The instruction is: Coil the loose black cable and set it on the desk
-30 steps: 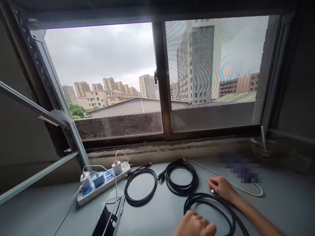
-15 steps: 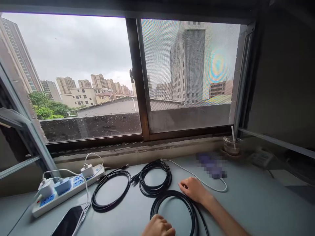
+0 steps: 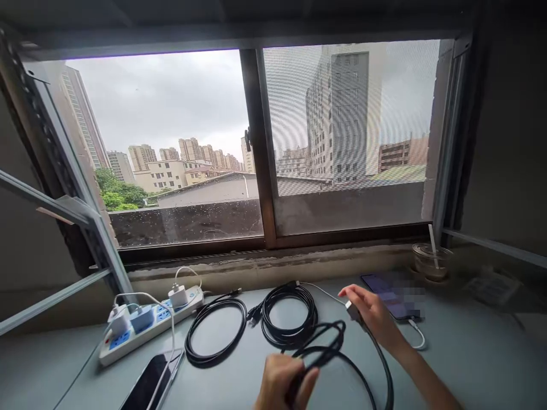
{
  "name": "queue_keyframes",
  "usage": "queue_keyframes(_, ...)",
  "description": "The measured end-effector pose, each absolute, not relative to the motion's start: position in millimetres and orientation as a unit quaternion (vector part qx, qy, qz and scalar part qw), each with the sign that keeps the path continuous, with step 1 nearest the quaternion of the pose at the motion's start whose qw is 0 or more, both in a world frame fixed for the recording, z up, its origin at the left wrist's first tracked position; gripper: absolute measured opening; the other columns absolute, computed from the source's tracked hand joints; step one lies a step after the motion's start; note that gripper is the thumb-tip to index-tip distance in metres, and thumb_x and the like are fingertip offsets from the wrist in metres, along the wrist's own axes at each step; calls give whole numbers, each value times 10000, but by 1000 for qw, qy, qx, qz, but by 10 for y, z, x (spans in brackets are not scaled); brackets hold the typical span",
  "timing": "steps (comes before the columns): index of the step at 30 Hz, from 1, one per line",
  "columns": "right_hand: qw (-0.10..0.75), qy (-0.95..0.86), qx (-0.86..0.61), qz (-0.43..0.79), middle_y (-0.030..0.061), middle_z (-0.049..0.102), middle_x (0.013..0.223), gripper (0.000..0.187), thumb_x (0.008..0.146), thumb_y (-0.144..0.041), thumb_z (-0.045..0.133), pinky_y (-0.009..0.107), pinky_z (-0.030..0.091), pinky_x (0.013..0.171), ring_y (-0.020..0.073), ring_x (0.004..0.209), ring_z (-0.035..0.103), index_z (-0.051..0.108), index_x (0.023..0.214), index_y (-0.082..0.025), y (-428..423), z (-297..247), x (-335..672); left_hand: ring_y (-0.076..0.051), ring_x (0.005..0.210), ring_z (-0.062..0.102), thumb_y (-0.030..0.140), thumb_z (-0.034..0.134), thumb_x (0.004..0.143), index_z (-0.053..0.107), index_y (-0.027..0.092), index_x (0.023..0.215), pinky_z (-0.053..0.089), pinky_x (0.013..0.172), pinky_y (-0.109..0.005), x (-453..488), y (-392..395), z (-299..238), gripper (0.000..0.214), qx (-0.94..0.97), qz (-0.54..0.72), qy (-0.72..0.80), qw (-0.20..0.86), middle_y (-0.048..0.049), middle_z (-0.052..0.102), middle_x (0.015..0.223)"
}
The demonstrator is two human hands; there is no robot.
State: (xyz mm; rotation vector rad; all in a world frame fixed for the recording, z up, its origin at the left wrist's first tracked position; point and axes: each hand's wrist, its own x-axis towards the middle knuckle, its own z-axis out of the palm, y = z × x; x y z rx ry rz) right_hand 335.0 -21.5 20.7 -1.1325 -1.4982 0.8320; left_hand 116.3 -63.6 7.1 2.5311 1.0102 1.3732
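Observation:
My left hand [image 3: 282,378] is closed around a bunched black cable [image 3: 335,340] near the bottom of the view, with loops sticking out past the fingers. My right hand [image 3: 376,319] grips the same cable close to its end, where a connector [image 3: 351,309] pokes out by the fingers. From there a length of cable curves down to the lower right. Just beyond the held loops lies a second coiled black cable [image 3: 265,319] on the grey table [image 3: 231,381]. A thinner black coil [image 3: 190,344] rests to its left.
A white power strip [image 3: 149,336] with plugged-in chargers stands at the left. Near it lies a dark phone [image 3: 149,381] with a white cord across it. Another phone [image 3: 393,299] is behind my right hand. A lidded plastic cup [image 3: 431,263] with a straw stands by the window.
The nearest black coil has been lifted from the table and is now bunched in my left hand. My right hand now holds its connector end. The view has shifted, so the scene sits farther right.

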Motion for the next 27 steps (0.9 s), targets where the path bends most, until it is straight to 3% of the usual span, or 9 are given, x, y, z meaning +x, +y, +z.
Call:
queue_keyframes(3,524,-601,-429,424,16,563,714,533,830,-627,403,221,312,390,100,428,430,570,1031,-162,-140,398,3429,-66,381,158,591,365,849,207,199,459,139,403,-251,1224,-630,658,575,695,465,453,309,46,180,411)
queue_keyframes(6,536,-588,-429,427,72,620,943,559,817,-585,471,203,390,416,117,539,550,491,1205,-183,-102,775,3463,-52,312,173,569,428,834,254,198,440,118,371,-235,1233,-578,1194,569,583,436,428,535,63,169,342)
queue_keyframes(8,551,-571,-445,417,92,622,1019,530,816,-534,487,206,461,476,145,665,608,506,1211,-180,-117,1081,3452,-49,316,167,489,441,859,327,189,487,111,357,-213,1216,-555,1452,491,533,433,346,639,80,159,355)
queue_keyframes(11,622,-572,-412,341,73,630,1026,442,833,-493,490,220,519,577,170,817,622,581,1158,-208,-251,1467,3379,-43,310,159,404,428,893,396,179,563,116,341,-191,1193,-539,1670,401,481,451,247,710,94,186,363)
queue_keyframes(14,643,-603,-386,270,52,647,906,395,871,-516,456,207,501,564,152,748,609,663,1012,-211,-542,1662,3252,-42,313,204,391,417,909,445,173,636,164,345,-171,1189,-515,1742,350,463,477,206,718,98,226,378)
queue_keyframes(17,555,-681,-401,260,17,631,739,392,882,-534,475,190,450,544,118,630,570,694,891,-209,-884,1704,3095,-48,373,333,410,460,890,489,170,693,271,401,-157,1174,-492,1754,312,490,500,238,674,77,346,421)
queue_keyframes(21,474,-715,-464,221,-8,594,592,463,873,-569,461,219,369,494,114,529,517,674,687,-203,-1115,1676,2832,-97,650,540,404,537,850,602,159,754,418,650,-187,1114,-483,1738,271,586,524,337,519,-8,597,637)
queue_keyframes(24,415,-743,-483,205,-36,599,573,359,804,-513,589,229,345,514,110,518,519,641,607,-217,-1061,1654,2614,-156,896,561,418,567,821,681,169,809,405,816,-230,1065,-467,1709,273,615,531,383,440,-40,659,892)
queue_keyframes(27,410,-736,-502,197,-54,613,622,211,693,-391,722,220,333,511,106,526,530,616,635,-218,-932,1644,2466,-188,944,550,465,565,804,701,190,861,401,840,-263,1020,-453,1704,312,609,522,401,443,-40,652,952)
